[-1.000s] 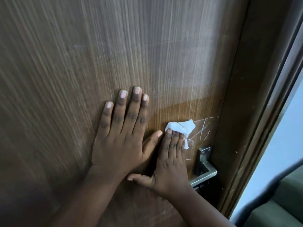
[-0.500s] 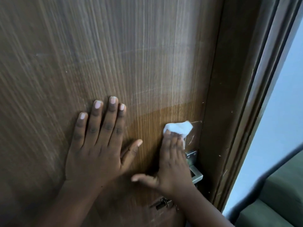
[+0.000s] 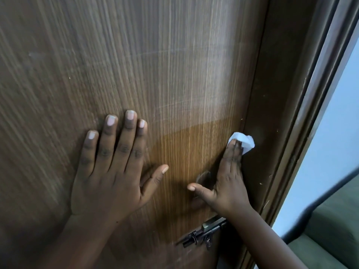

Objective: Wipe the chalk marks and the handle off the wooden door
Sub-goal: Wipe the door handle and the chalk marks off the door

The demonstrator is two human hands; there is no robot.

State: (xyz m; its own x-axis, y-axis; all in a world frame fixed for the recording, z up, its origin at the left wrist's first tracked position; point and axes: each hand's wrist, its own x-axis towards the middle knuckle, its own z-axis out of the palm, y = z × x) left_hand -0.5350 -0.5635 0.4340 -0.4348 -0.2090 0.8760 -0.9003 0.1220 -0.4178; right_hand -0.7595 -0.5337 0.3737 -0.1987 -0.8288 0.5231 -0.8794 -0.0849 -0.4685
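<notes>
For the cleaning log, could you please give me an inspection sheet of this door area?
Surface: wooden door, darker patch near the right edge.
Job's things: white wipe against the door's right edge; chalk marks not visible; handle hidden.
Clutter: nothing seen.
Hands: left hand flat on the door; right hand presses the wipe with straight fingers.
Cables: nothing seen.
Surroundings: door frame; dark latch below.
</notes>
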